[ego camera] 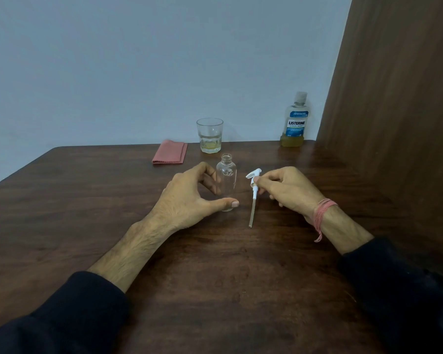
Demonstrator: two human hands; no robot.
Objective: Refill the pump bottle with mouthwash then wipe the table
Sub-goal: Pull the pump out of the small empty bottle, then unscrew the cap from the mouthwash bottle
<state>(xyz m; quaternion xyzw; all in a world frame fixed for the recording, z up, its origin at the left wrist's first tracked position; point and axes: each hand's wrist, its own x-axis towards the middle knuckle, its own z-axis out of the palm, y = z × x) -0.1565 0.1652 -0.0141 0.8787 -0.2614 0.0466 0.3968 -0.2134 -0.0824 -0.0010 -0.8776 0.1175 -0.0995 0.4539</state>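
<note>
Room: a pale blue wall (138, 60) is standing behind a dark wooden counter (215, 277), with a brown wood panel (394, 98) rising at the right.
Left hand (189, 198): is lying relaxed with fingers loosely curved around the bottle, thumb tip in front of its base; whether the fingers are touching it is unclear.
Right hand (287, 187): is pinching the pump at its collar, a pink thread (322, 213) wrapping the wrist.
Mouthwash (295, 120): is standing capped at the far right corner, only a little amber liquid showing at the bottom.
Glass (210, 135): is sitting at the back, holding a little yellowish liquid.
Cloth (170, 155): is lying folded, just left of the glass.
Bottle (226, 180): is standing upright, uncapped and clear, between the hands.
Pump (253, 190): is hanging tilted, tube tip just at the counter.
</note>
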